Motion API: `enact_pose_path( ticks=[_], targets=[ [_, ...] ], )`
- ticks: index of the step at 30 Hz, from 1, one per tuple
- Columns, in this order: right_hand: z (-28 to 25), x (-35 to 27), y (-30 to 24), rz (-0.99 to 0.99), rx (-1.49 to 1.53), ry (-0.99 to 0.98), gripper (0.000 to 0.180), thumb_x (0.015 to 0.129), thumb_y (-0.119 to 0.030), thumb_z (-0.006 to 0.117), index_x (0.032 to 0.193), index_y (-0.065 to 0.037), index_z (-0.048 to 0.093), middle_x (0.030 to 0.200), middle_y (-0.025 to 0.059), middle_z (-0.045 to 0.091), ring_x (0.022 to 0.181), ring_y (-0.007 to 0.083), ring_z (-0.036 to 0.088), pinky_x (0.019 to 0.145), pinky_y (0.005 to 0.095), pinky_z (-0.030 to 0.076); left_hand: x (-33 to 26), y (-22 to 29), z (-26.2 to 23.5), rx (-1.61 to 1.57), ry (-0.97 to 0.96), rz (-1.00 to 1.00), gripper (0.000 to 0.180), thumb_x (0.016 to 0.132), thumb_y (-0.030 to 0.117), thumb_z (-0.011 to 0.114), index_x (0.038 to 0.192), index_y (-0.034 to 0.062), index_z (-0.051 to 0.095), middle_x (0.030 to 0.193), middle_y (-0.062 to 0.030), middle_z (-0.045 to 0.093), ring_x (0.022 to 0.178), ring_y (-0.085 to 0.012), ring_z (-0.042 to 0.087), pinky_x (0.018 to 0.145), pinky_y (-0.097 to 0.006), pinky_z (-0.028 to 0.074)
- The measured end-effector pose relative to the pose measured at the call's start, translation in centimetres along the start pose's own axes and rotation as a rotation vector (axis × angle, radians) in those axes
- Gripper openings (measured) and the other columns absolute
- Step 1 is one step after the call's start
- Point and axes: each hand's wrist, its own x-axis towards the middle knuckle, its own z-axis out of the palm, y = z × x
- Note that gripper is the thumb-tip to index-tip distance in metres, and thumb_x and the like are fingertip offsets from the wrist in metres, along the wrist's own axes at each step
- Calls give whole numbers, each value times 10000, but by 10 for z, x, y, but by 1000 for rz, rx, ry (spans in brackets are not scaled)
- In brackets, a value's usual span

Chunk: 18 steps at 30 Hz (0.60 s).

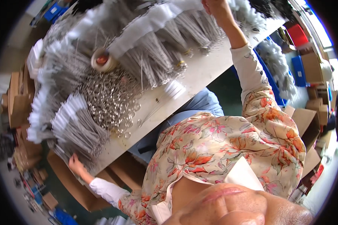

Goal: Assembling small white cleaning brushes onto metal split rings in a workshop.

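At the far left end of the table, my left hand (76, 165) is at the edge of a bundle of thin grey strands with white tag-like ends (80, 120). Its fingers look drawn together, but whatever is between them is too small to make out. My right hand (213, 6) reaches far across to the top edge of the picture, beside a long row of similar white-ended strands (150, 26); its fingers are blurred and partly cut off. Between the arms lies a heap of small shiny metal rings and clasps (109, 99). Nearer the table edge is a small white-ended piece (174, 89).
A pale table (206, 71) runs diagonally before me. On it sits a tape roll (103, 60) with something reddish inside. An open cardboard box (75, 183) stands under the left end. A blue bin (274, 71) of white-ended strands stands at the right, near more cardboard boxes (311, 67).
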Motion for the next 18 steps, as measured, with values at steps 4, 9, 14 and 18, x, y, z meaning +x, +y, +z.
enact_pose_path(
  ticks=[4, 9, 14, 18],
  targets=[
    [-6, -16, 9, 52, -600, -20, 185, 814, -234, 633, 863, -59, 665, 655, 11, 588, 577, 111, 519, 543, 279, 424, 11, -9, 0, -156, 73, -133, 258, 828, 187, 619, 939, -44, 631, 805, -100, 651, 591, -148, 554, 539, -269, 433],
    [7, -11, 34, 64, -911, -71, 235, 776, -353, 606, 894, -171, 695, 831, 97, 670, 783, 281, 644, 697, 392, 510, -1, 56, 0, -315, -9, -398, 147, 822, 165, 573, 840, 24, 536, 763, -78, 615, 366, -53, 253, 313, -237, 137],
    [11, 4, 25, 123, -892, -134, 251, 713, -323, 619, 852, -125, 685, 831, 118, 666, 778, 306, 635, 718, 399, 504, -19, 66, -19, -305, 68, -361, 194, 857, 153, 540, 1008, 32, 555, 798, -58, 584, 393, -52, 283, 326, -218, 181],
    [-31, 19, 35, 41, -374, 36, 212, 746, -230, 673, 768, -19, 657, 596, 20, 561, 560, 108, 491, 520, 286, 406, -31, 83, -33, -357, 120, -289, 297, 902, 146, 512, 1186, 63, 545, 790, -17, 549, 474, -52, 363, 387, -193, 264]
  ],
)
